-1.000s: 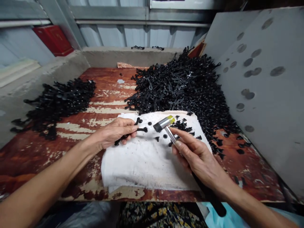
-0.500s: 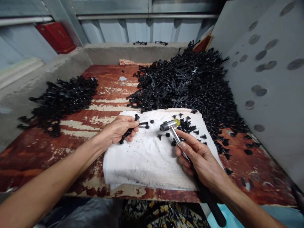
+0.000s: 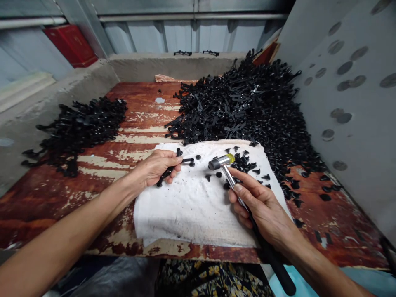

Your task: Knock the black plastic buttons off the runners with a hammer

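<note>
A worn red plywood tabletop (image 3: pixel 62 206) carries two heaps of black plastic parts: the bigger heap (image 3: pixel 244 99) far right, the smaller heap (image 3: pixel 80 132) left. One white cloth (image 3: pixel 192 210) lies near, under both hands. The right hand (image 3: pixel 260 206) closes firmly around one small mallet (image 3: pixel 220 162); the half-curled left hand (image 3: pixel 153 168) grips one black part (image 3: pixel 168 173) above the cloth.

Bare forearms (image 3: pixel 71 222), and a dark garment (image 3: pixel 210 280) printed with yellow flowers
</note>
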Tool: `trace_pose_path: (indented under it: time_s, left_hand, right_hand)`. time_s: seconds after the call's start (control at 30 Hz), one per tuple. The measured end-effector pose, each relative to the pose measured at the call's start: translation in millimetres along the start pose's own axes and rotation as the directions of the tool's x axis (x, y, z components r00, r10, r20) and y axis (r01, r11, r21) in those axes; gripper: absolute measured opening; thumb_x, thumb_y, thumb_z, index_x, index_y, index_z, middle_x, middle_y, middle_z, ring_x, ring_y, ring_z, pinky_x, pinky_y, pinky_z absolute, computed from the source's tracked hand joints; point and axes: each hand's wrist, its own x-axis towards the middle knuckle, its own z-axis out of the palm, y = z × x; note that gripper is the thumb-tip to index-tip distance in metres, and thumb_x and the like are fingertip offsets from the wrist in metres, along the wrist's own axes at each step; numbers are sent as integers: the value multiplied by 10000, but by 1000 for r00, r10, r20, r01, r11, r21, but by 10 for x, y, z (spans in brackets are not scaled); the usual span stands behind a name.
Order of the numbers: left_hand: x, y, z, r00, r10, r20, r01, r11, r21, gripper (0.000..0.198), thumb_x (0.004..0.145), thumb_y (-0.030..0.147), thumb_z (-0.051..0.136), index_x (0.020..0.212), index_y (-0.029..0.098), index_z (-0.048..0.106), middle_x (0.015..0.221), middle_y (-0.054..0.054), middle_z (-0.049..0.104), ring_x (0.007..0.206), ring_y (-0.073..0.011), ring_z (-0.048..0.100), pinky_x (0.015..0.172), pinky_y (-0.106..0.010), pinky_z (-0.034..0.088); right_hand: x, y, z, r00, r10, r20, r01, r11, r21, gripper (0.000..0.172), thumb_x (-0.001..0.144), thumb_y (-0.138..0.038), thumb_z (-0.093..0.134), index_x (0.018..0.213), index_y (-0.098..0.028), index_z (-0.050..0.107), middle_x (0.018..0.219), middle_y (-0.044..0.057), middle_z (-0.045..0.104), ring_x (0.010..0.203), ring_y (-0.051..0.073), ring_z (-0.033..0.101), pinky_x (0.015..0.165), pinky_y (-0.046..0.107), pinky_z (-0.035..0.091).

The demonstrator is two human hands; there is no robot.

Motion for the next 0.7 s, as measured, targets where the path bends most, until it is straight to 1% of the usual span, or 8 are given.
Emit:
trace_pose_path:
  time_s: [0.23,0.3,0.37,0.43,0.5,0.57,0.63,0.7]
  left_hand:
    - [5,-10,13,999,19,-28,-18,999,41,360,891,68,524,539,137,507,457,20,519,317,-62,413,262,-169,353]
    - [-13,-13,21,997,47,-54,-43,997,65,364,890,70,530,535,142,496,455,23,518,318,-58,404,258,-161,339]
    - [-28,-18,26,995,68,-76,-61,994,89,364,885,68,538,533,143,488,455,25,520,320,-55,402,256,-156,330]
    - [-32,-24,30,994,73,-87,-64,993,100,365,885,68,540,532,144,487,449,28,519,316,-54,399,256,-156,330]
    - [-26,-31,35,994,74,-83,-66,993,95,365,888,76,538,534,147,488,438,30,515,310,-57,396,256,-160,335]
    - [-15,-37,41,994,76,-82,-68,994,90,367,889,89,544,531,149,488,418,34,503,302,-60,393,254,-162,337]
    - [-5,-43,46,994,74,-84,-66,994,87,371,887,97,550,525,150,488,406,36,494,296,-61,392,252,-162,340]
    - [-3,-46,46,994,72,-84,-65,995,79,373,883,96,554,519,148,487,405,37,494,297,-60,394,254,-158,344]
  right_hand:
    - [-19,31,-20,1000,-10,12,11,998,-67,564,824,-437,644,1328,-209,535,666,-50,536,415,60,324,322,169,245]
    - [-32,23,-23,998,-53,24,57,981,-187,522,874,-408,571,1350,-198,526,666,-43,535,418,71,343,338,186,281]
    - [-27,-5,-22,984,-163,75,179,904,-388,481,912,-341,501,1364,-179,533,662,-24,552,458,101,420,407,225,392]
    - [15,-55,-11,928,-323,187,370,732,-572,471,920,-257,458,1377,-178,539,760,30,634,584,145,542,571,294,509]
    - [99,-117,18,822,-470,321,550,509,-663,503,911,-179,419,1404,-177,520,961,94,684,764,187,615,742,359,535]
    - [209,-177,62,738,-525,425,625,292,-724,562,891,-113,381,1443,-156,474,1021,127,668,815,204,614,776,372,526]
    - [312,-217,111,737,-469,487,593,102,-799,620,854,-64,367,1464,-140,447,885,104,634,682,186,569,671,334,513]
    - [383,-231,152,779,-375,503,527,-42,-849,666,823,-41,370,1477,-149,429,794,65,581,549,151,477,563,290,461]
